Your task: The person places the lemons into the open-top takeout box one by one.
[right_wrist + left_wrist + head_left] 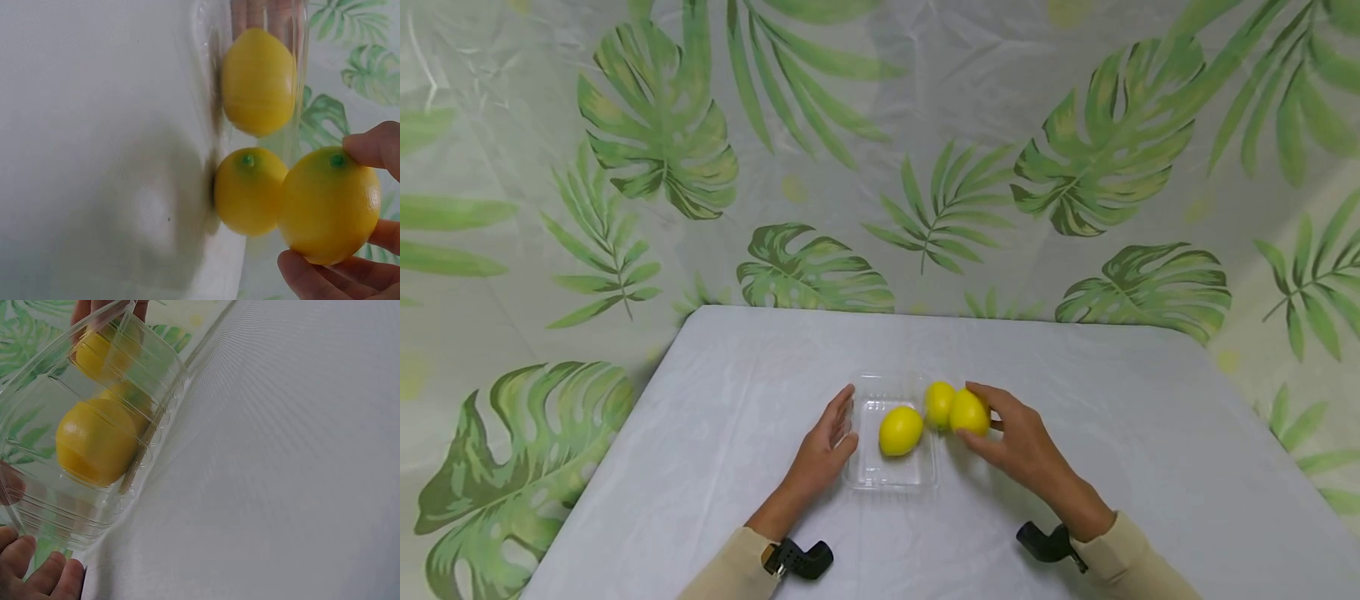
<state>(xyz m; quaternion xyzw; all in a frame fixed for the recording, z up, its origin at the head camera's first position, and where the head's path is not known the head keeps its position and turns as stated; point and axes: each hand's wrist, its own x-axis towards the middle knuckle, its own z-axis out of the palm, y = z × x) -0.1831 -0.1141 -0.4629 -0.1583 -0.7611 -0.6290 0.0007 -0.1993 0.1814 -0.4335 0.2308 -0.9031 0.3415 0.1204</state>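
Note:
My right hand (1018, 433) pinches a yellow lemon (970, 412) between thumb and fingers, above the table. Its green stem end (338, 160) shows in the right wrist view. Just left of it, a second lemon (939, 405) rests on the table by the right wall of a clear plastic container (891, 482). A third lemon (901, 431) lies inside that container. At the container's left side, my left hand (823, 450) rests against the wall with fingers extended and thumb apart. The left wrist view shows its fingers (47, 575) by the container's edge.
A white cloth covers the table (760, 367), whose far edge meets a leaf-print backdrop (925, 208). Black wrist-worn cameras (805, 560) sit at both sleeve cuffs, near the table surface.

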